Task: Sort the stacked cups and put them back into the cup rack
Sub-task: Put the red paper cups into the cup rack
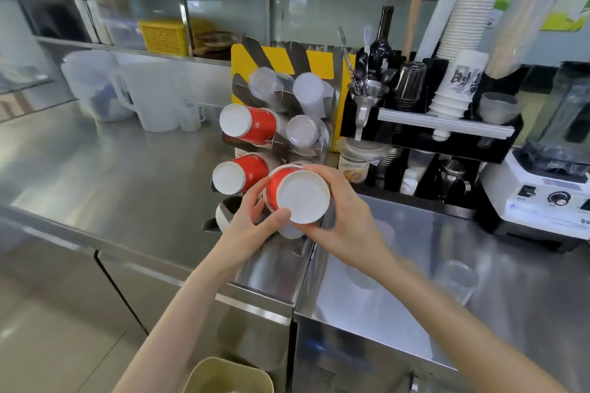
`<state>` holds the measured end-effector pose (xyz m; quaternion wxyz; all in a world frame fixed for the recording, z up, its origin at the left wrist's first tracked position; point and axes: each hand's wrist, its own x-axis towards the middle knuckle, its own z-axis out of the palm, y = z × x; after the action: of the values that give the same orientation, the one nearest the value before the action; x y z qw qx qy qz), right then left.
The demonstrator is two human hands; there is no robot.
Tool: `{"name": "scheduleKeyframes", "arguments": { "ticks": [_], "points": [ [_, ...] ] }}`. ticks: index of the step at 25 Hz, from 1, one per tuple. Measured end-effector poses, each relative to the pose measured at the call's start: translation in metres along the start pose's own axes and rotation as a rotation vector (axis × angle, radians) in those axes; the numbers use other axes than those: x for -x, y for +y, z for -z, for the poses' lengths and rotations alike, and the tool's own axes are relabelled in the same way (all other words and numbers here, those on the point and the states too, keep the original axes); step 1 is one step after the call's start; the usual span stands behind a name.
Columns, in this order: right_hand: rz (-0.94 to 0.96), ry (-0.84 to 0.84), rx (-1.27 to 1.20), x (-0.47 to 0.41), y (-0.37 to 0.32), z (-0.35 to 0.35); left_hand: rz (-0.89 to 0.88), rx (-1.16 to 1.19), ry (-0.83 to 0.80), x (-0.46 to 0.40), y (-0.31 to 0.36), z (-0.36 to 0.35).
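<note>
A metal cup rack (329,112) with slanted slots stands on the steel counter. Two stacks of red paper cups (252,126) (242,172) lie in its left slots, white bottoms facing me. Clear plastic cups (266,81) (303,131) and a frosted cup stack (311,91) fill upper and right slots. Both hands hold a third stack of red paper cups (297,193) in front of the rack's lower right part. My left hand (252,223) grips it from below left, thumb on the white bottom. My right hand (344,217) wraps its right side.
White plastic jugs (143,96) stand at the back left. A black organiser (431,134) with utensils, a bottle and white cup stacks is right of the rack. A blender (552,175) stands far right. Clear cups (456,281) rest on the counter. A bin (223,376) sits below.
</note>
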<state>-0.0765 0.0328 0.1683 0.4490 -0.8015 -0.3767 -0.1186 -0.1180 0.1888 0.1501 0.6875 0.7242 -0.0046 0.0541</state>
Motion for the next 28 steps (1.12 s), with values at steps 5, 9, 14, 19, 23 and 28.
{"name": "scheduleKeyframes", "arguments": {
  "ticks": [5, 9, 14, 19, 23, 28],
  "points": [
    [-0.031, -0.009, 0.000, -0.028, 0.010, -0.027, 0.046, 0.037, 0.008, -0.021, -0.010, 0.029],
    [-0.070, -0.002, 0.069, -0.039, 0.030, -0.039, 0.042, 0.029, 0.022, -0.042, -0.019, 0.038],
    [-0.077, 0.038, 0.163, -0.047, 0.045, -0.048, -0.096, -0.003, -0.020, -0.060, -0.029, 0.041],
    [-0.135, 0.065, 0.186, -0.051, 0.058, -0.051, -0.125, -0.038, -0.045, -0.079, -0.042, 0.036],
    [-0.149, 0.046, 0.190, -0.054, 0.074, -0.062, -0.079, -0.122, -0.076, -0.091, -0.052, 0.037],
    [-0.192, 0.016, 0.224, -0.055, 0.085, -0.064, -0.042, -0.194, -0.074, -0.098, -0.054, 0.037]
  ]
}}
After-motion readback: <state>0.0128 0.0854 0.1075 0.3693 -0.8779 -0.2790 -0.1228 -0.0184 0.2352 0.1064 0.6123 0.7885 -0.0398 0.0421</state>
